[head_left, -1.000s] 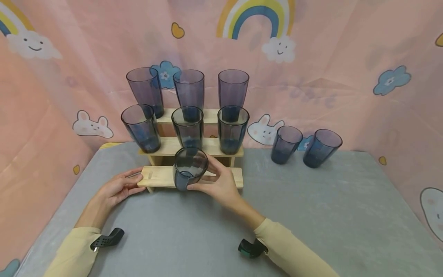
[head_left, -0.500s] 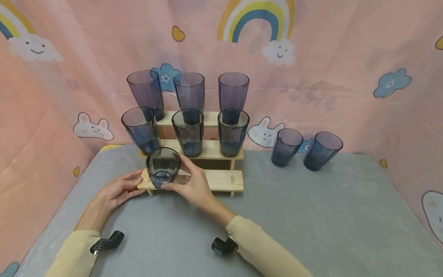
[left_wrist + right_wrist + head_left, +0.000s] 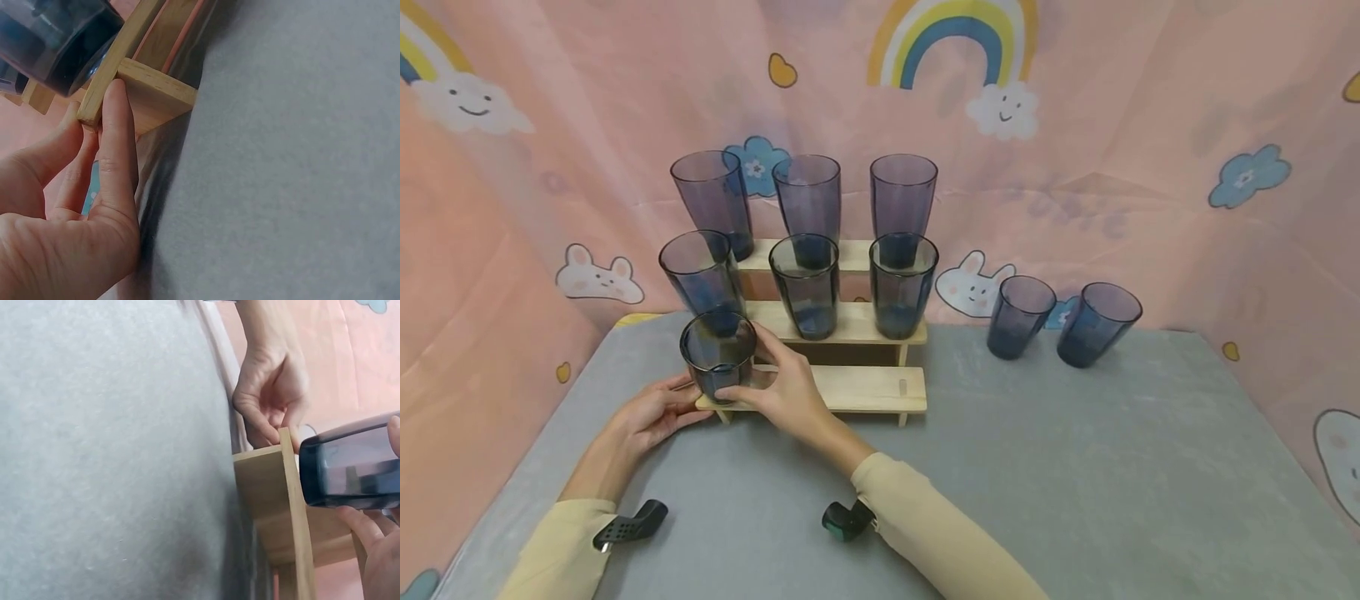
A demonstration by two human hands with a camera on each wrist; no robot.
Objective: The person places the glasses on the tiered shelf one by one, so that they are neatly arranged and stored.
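- While the right hand curls its fingers round a dark glass, that glass sits at the left end of the bottom step of a wooden rack, upright, base on or just above the wood; contact cannot be told.
- Right forearm reaches in from lower right across the table, wrist bent left, thumb on the near side of the glass.
- Left hand lies low on the table at the rack's left end, fingertips pinching the step's corner edge, thumb under, fingers mostly straight and together.
- In the right wrist view the glass lies right at the step's end edge, little wood left beyond it.
- Middle step holds three glasses, the leftmost just behind the held glass; top step holds three more.
- Bottom step is bare to the right of the right hand.
- Two glasses stand on the table by the backdrop, well apart from the rack.
- Open grey table in front and to the right.
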